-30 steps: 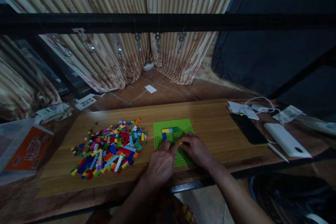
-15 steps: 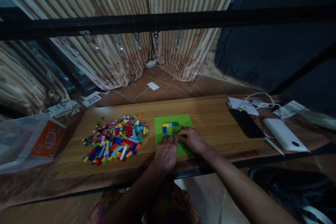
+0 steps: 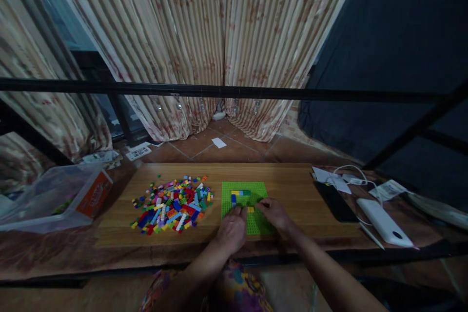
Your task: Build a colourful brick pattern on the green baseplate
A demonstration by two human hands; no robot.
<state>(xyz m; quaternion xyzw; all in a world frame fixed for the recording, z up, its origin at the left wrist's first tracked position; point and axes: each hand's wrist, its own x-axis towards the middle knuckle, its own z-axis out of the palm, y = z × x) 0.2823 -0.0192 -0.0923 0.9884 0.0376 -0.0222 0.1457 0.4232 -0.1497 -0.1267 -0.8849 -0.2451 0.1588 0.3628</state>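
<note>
A green studded baseplate [image 3: 261,226] lies on the wooden board. Toward its far side runs a row of yellow, light blue and green bricks [image 3: 240,193], with a blue brick [image 3: 233,200] extending toward me from its left end. My left hand [image 3: 233,228] rests over the plate's near left part, its fingers bent and pressed together; what lies under them is hidden. A small yellow brick [image 3: 250,209] sits on the plate just right of those fingertips. My right hand [image 3: 274,213] hovers at the plate's right side, thumb and fingers drawn together. Anything between them is too small to make out.
A heap of loose colored bricks [image 3: 175,204] spreads over the left of the wooden board [image 3: 292,180]. Farther left stands a clear plastic box [image 3: 47,200]. To the right lie a black phone [image 3: 336,202], a white power bank [image 3: 383,222], a pen [image 3: 372,235] and cables.
The view has tilted upward. My right hand has drawn slightly to the right, away from my left fingertips, and the yellow brick between the hands now shows plainly.
</note>
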